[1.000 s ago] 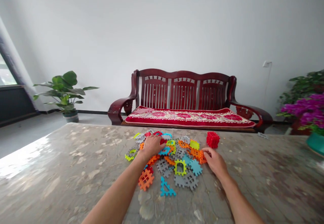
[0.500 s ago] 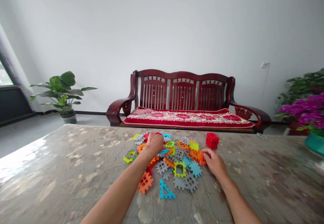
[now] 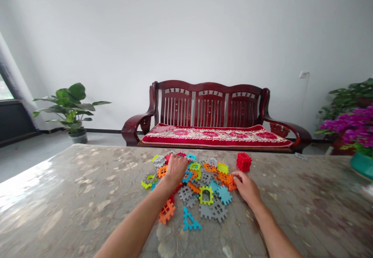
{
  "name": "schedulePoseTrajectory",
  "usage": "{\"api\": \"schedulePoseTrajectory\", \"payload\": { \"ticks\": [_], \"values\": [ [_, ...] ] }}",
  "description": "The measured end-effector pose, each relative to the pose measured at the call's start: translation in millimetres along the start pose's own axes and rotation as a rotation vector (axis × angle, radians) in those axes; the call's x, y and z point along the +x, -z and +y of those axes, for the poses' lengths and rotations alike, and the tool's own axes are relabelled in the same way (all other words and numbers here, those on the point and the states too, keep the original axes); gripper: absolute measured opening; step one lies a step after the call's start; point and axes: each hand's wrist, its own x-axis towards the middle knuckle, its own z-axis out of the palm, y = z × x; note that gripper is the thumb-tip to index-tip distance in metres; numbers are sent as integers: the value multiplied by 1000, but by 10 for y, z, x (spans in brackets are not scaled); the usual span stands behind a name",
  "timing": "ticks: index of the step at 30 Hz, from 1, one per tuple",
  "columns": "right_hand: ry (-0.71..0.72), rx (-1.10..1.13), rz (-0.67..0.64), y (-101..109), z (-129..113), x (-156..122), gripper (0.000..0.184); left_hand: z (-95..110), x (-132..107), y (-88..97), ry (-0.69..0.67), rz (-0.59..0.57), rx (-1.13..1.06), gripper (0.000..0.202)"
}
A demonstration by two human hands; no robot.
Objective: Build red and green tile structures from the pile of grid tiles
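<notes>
Reaching into a jumbled pile (image 3: 205,178) of notched plastic pieces, the left hand (image 3: 177,168) sat over its far left part, knuckles up, with the fingertips turned down among the red and gray pieces. The back of the hand hid what lay beneath, so whether that grip was clenched on a piece or released could not be told, nor was it clear for the grip of the right hand (image 3: 247,188) — its bent fingers touched the edge of a tilted orange piece (image 3: 232,182) at the pile's right side. The pile lay near the middle of the surface (image 3: 72,207). At its near side were a blue triangle (image 3: 185,220), an orange lattice plate (image 3: 167,211) beside the left forearm (image 3: 140,219), and a lime frame (image 3: 206,203) around a large opening. A solid light blue plate (image 3: 224,194) lay just right of the frame, with a gray window plate (image 3: 219,210) nearer the camera. Beyond the right hand stood a red cube (image 3: 244,162), apart from the pile. Past the surface stood a dark red wooden settee (image 3: 210,108) with a floral cushion (image 3: 217,135) — and, off to the left, a potted plant (image 3: 72,106).
</notes>
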Motion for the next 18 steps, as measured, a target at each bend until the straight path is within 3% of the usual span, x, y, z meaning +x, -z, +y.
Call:
{"api": "schedulePoseTrajectory", "payload": {
  "ticks": [5,10,14,18],
  "values": [
    [-8,-11,7,-5,-8,3,32,-120,-96,163,32,57,-45,31],
    [-17,-37,-2,3,-26,-6,33,-98,-185,300,181,81,-339,22],
    [-3,-57,2,6,-26,-9,33,67,-202,278,182,-3,-602,21],
    [-12,-63,-1,9,-26,-6,34,201,-186,161,138,-36,-730,21]
  ]
}}
